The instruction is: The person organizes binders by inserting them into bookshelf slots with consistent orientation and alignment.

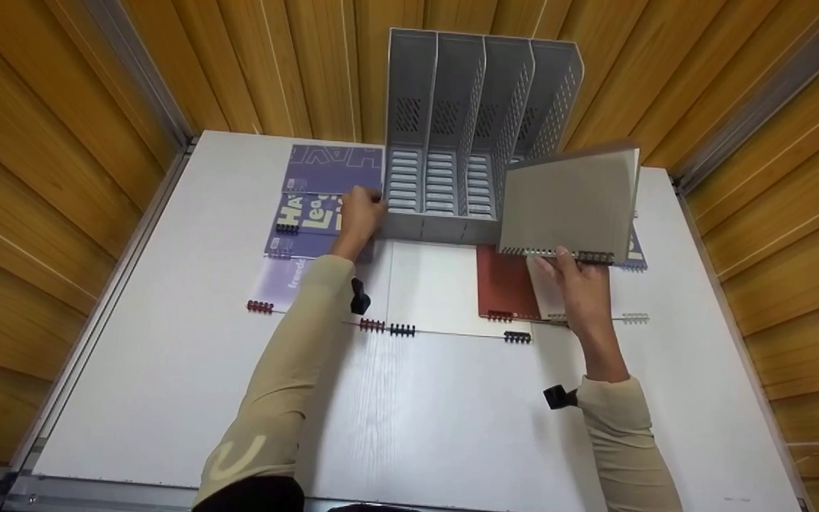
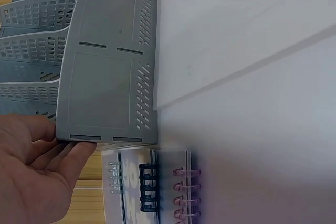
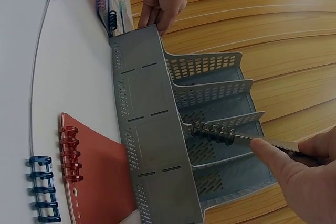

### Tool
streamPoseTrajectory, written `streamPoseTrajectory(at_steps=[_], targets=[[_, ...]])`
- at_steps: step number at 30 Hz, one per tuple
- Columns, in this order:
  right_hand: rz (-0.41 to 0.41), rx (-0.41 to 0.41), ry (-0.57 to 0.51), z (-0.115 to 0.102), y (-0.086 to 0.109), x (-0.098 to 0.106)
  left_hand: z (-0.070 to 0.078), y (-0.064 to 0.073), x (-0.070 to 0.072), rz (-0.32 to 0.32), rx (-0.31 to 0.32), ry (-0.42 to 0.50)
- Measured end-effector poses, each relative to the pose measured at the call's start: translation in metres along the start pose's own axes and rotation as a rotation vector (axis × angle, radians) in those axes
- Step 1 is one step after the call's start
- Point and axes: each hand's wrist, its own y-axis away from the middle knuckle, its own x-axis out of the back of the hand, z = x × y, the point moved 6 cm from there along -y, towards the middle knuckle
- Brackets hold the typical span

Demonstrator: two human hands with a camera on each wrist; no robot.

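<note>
A grey desktop file rack [image 1: 420, 226] with upright dividers stands at the back of the white table. My left hand [image 1: 361, 217] grips its front left corner; in the left wrist view the fingers [image 2: 79, 156] curl around that edge. With thumb and fingers, my right hand [image 1: 580, 284] pinches a grey-covered ring-bound notebook [image 1: 571, 203] by its ringed edge. The notebook is raised and tilted in front of the rack's right side, hiding part of the rightmost slot. In the right wrist view its black rings [image 3: 212, 132] overlap the dividers.
Purple ring-bound notebooks [image 1: 331, 167] lie overlapped left of the rack. In front of it are a large white notebook [image 1: 438, 284] and a red one [image 1: 505, 284]. Another purple notebook [image 1: 635, 250] shows partly at the right. Wooden plank walls [image 1: 296, 71] enclose the table.
</note>
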Motion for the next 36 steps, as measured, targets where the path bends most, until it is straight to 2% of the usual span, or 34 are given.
streamPoseTrajectory(at_steps=[2, 5, 9, 12, 17, 19, 23, 31, 33, 36], targets=[[0.015, -0.018, 0.011, 0.001, -0.001, 0.003, -0.001, 0.0, -0.001, 0.009, 0.008, 0.002], [0.038, -0.02, -0.035, 0.002, -0.002, 0.008, -0.004, 0.003, -0.004, 0.006, 0.013, -0.007], [0.054, 0.003, -0.146, 0.004, -0.004, 0.014, -0.008, 0.005, -0.007, -0.003, -0.005, -0.03], [0.063, 0.011, -0.168, 0.004, -0.007, 0.017, -0.009, 0.007, -0.005, 0.009, -0.013, -0.034], [0.105, 0.003, -0.128, 0.0, -0.015, 0.028, -0.005, 0.006, -0.005, 0.017, -0.048, -0.07], [0.123, 0.004, -0.11, -0.002, -0.02, 0.033, -0.004, 0.005, -0.006, 0.019, -0.061, -0.082], [0.136, -0.009, -0.119, -0.005, -0.033, 0.037, -0.004, 0.004, -0.007, 0.023, -0.04, -0.092], [0.211, -0.001, -0.311, -0.01, -0.062, 0.042, 0.0, 0.001, -0.007, 0.02, -0.039, -0.09], [0.213, -0.005, -0.32, -0.01, -0.068, 0.04, 0.0, 0.0, -0.006, 0.027, -0.034, -0.097], [0.215, -0.025, -0.279, -0.005, -0.075, 0.038, 0.002, -0.001, -0.005, 0.022, -0.025, -0.105]])
